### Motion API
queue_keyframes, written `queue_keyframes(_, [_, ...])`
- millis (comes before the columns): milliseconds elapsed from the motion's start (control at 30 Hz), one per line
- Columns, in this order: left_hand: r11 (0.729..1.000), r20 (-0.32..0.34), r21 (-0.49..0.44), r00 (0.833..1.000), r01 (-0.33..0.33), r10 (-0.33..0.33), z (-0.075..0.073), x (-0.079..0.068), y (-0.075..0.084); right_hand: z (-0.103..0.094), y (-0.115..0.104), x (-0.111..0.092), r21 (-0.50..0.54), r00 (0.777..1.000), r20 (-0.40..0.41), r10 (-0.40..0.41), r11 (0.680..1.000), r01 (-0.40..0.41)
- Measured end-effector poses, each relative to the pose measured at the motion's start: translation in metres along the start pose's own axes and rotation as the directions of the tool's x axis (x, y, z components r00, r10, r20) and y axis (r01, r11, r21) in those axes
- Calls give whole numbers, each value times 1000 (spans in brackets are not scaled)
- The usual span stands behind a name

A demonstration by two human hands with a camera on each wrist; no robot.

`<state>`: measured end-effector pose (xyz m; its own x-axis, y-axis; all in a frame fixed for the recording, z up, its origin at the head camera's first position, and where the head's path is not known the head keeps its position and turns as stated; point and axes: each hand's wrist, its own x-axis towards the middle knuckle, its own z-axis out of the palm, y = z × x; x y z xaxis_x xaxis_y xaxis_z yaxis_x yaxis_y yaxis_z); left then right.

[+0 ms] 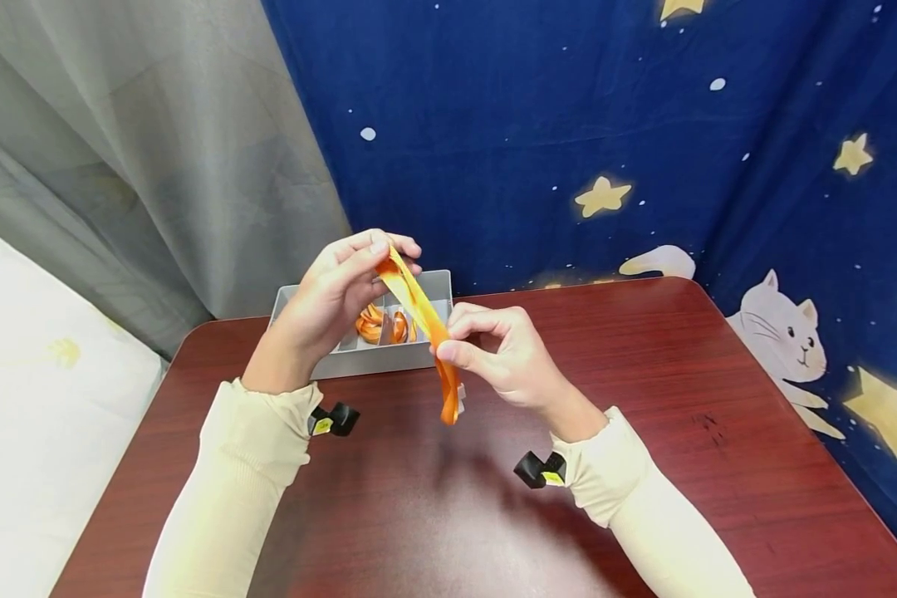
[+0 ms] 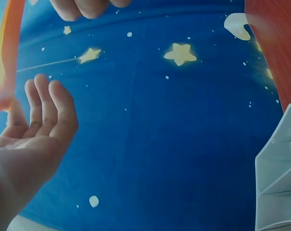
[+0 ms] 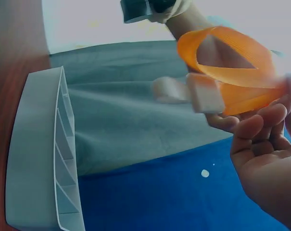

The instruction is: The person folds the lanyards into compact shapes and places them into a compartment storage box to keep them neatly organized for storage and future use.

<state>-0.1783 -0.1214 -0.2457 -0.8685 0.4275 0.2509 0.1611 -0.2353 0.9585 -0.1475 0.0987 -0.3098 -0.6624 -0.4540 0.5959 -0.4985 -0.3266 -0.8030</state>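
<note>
An orange lanyard (image 1: 420, 309), a flat woven band, is stretched at a slant between my two hands above the table. Its upper end is pinched by the thumb and forefinger of my left hand (image 1: 336, 278), the other fingers extended. Lower down, my right hand (image 1: 507, 353) grips the band between thumb and curled fingers, and a short end hangs below. The right wrist view shows the band (image 3: 232, 74) looped, with a white plastic fitting (image 3: 206, 94) at its end, slightly blurred. In the left wrist view my left hand (image 2: 42, 127) is partly cut off.
Behind the hands stands a grey divided box (image 1: 374, 360) on the red-brown table (image 1: 613, 390). Rolled orange bands (image 1: 370, 324) lie in its compartments. A blue star-printed curtain (image 1: 493, 149) and a grey curtain (image 1: 164, 149) hang behind the table.
</note>
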Motion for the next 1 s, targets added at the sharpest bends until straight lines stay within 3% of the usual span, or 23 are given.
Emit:
queue_keyframes(267, [999,47,35,998,31,-33,-7,0,-15,-1,-16,1,0,997,-41,-57,998,57])
queue_keyframes(433, [988,62,155,997,30,-40,-2,-5,-27,-1,-23,3,38,991,-100,-85,995,89])
queue_keyframes(633, [965,137,262,991,-29,-7,10,-10,-48,-1,-29,8,96,977,-178,-114,986,133])
queue_keyframes(800, [966,213,246,977,-80,27,22,-12,-65,1,-32,10,99,960,-247,-128,983,156])
queue_keyframes(1000, [984,227,175,974,-30,-10,34,-20,-78,1,-33,13,77,950,-283,-134,984,162])
